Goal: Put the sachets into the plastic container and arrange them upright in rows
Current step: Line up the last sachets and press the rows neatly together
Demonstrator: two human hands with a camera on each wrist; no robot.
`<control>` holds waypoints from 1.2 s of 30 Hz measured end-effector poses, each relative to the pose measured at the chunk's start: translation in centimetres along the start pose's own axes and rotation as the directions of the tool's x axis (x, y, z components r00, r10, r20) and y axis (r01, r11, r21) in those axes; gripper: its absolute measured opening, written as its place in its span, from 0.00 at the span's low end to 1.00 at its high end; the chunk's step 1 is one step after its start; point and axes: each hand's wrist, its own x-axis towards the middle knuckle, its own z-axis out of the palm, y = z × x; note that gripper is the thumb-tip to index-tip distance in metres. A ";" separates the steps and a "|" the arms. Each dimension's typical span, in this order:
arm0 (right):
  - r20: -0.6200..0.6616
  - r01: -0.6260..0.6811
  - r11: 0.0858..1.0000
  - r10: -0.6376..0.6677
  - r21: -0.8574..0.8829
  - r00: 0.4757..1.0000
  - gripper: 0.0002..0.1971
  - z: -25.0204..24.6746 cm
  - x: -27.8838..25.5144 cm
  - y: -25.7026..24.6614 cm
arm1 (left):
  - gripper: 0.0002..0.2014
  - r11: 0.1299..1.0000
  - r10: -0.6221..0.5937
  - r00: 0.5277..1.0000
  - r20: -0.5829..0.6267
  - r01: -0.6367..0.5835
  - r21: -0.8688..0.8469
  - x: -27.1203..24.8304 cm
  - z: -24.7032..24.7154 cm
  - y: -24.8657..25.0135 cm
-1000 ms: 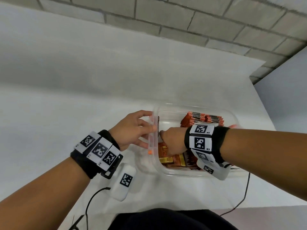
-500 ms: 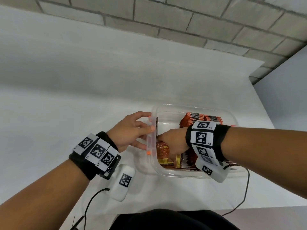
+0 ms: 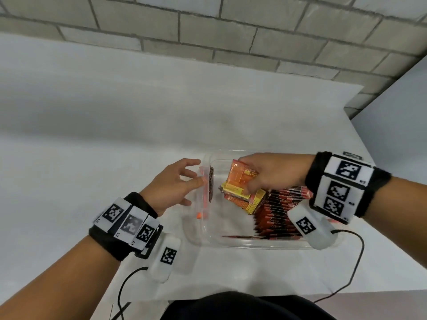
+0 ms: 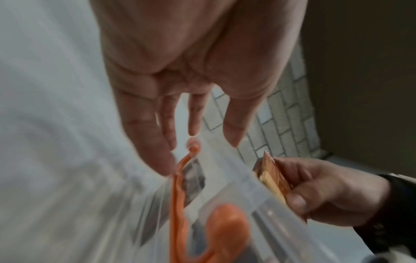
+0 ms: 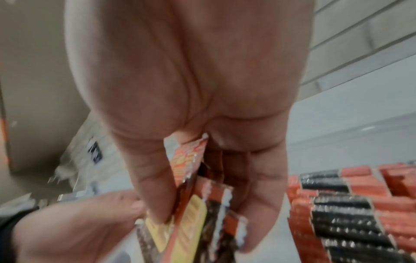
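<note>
Sachets [image 3: 242,188] pinched in right hand [image 3: 275,174], left hand [image 3: 171,185] fingers spread

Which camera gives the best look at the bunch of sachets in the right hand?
The head view: the bunch of sachets shows almost whole, gripped by the right hand over the plastic container. The right wrist view shows only blurred edges between fingers; the left wrist view shows one corner.

Looks like a bare recording setup, not a home: unpainted grey block wall [image 3: 231,35] with visible mortar lines, plain white desk [image 3: 92,135] pushed against it, grey partition panel [image 3: 397,125] on the right. Marker-tagged wristbands [image 3: 342,185] and trailing black cables [image 3: 346,269] point to data capture.
</note>
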 end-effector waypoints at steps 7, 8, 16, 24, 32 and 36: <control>-0.233 0.247 0.830 -0.146 0.499 0.961 0.26 -2.4 -4.8 2.2 | 0.25 0.965 0.215 0.977 0.020 -0.209 -0.161 -2.1 2.6 6.4; -0.253 0.273 0.811 -0.160 0.518 0.954 0.27 -2.4 -5.0 2.4 | 0.26 0.962 0.177 0.977 0.121 -0.146 -0.229 -1.8 3.6 7.1; -0.405 0.336 0.809 -0.135 0.482 0.904 0.14 -0.9 -5.8 4.9 | 0.21 0.898 0.126 0.835 0.535 0.133 -0.419 0.1 10.2 7.7; -0.592 0.387 0.611 0.170 0.691 0.788 0.27 1.2 -4.7 7.9 | 0.16 0.799 0.189 0.939 0.287 0.023 -0.601 1.9 12.5 7.7; -0.673 0.516 0.491 0.218 0.702 0.707 0.08 0.4 -4.4 8.7 | 0.14 0.757 0.208 0.912 0.354 0.079 -0.649 2.6 13.2 7.3; -0.661 0.470 0.565 0.190 0.678 0.725 0.10 0.2 -4.9 9.5 | 0.16 0.834 0.201 0.946 0.256 -0.029 -0.551 2.8 13.5 6.9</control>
